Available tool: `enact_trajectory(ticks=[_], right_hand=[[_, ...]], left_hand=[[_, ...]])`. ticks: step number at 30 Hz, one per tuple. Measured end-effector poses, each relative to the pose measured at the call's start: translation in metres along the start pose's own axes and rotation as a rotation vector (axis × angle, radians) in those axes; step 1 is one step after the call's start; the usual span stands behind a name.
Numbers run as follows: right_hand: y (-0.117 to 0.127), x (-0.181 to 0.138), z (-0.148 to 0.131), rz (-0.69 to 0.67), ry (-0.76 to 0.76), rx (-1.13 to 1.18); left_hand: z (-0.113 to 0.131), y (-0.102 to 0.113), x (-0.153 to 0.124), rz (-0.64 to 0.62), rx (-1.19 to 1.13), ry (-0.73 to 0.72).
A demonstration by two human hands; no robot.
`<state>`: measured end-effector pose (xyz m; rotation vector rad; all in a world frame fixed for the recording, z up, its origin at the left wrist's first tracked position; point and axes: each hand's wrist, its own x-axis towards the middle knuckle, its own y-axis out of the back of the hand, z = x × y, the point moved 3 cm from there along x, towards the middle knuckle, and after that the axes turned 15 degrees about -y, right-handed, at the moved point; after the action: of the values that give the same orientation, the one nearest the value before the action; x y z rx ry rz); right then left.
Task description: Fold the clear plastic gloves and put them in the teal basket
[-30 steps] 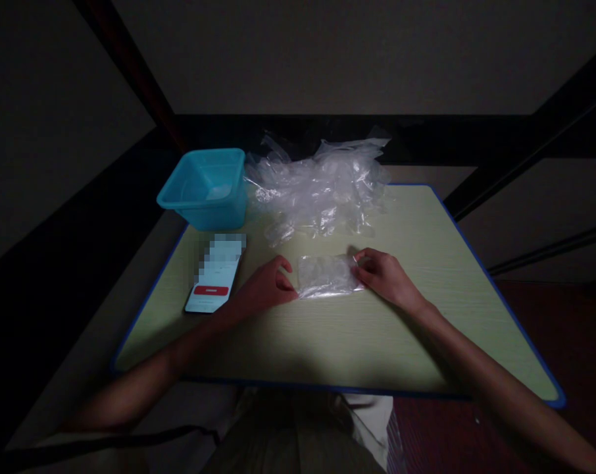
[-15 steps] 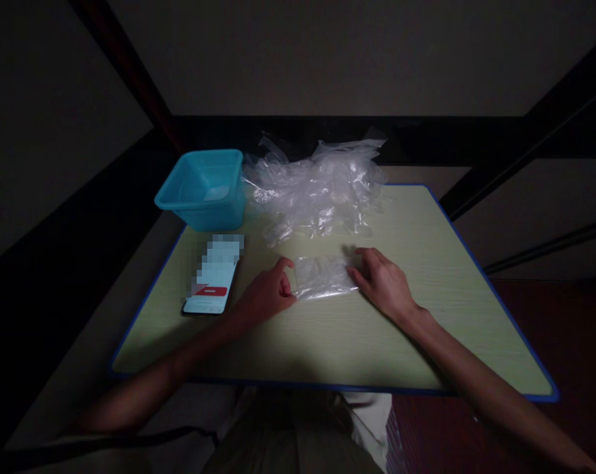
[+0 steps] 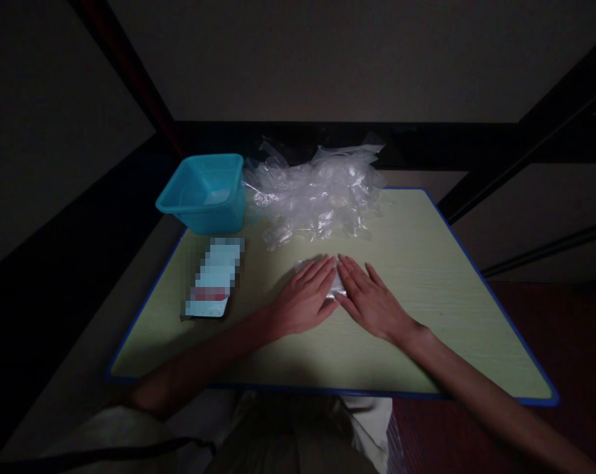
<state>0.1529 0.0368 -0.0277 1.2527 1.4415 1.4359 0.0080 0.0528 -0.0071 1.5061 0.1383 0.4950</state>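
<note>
Head view: left hand [image 3: 302, 299] and right hand [image 3: 374, 304] laid flat, palms down, fingers straight, over clear plastic packet [image 3: 335, 287], grasping nothing. Packet lies on table [image 3: 426, 263], mostly covered, nearer than plastic heap [image 3: 322, 191].

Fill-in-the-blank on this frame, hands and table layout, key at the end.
1. The left hand and right hand are palm-____ over a small clear plastic piece.
2. The phone lies to the ____ of both hands.
3. The table is edged in ____.
4. The clear plastic pile sits to the ____ of the blue basin.

Missing words: down; left; blue; right.
</note>
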Motion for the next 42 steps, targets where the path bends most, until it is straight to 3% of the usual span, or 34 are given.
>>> enact_trajectory(ticks=[4,9,19,30,42], right_hand=[[-0.006,-0.002,0.004,-0.011,0.007,-0.038],[-0.008,-0.002,0.005,0.028,0.025,-0.062],[-0.006,-0.002,0.003,0.055,0.009,-0.085],[-0.004,-0.003,0.003,0.046,-0.012,-0.082],[-0.005,-0.011,0.014,0.062,-0.02,-0.068]], left_hand=[[0.001,-0.006,0.003,-0.103,0.014,0.016],[-0.001,-0.01,0.0,-0.145,0.025,0.021],[-0.003,-0.015,-0.012,-0.127,0.039,0.055],[-0.011,-0.005,-0.037,-0.14,0.051,0.116],[-0.011,-0.004,-0.04,-0.14,0.048,0.13]])
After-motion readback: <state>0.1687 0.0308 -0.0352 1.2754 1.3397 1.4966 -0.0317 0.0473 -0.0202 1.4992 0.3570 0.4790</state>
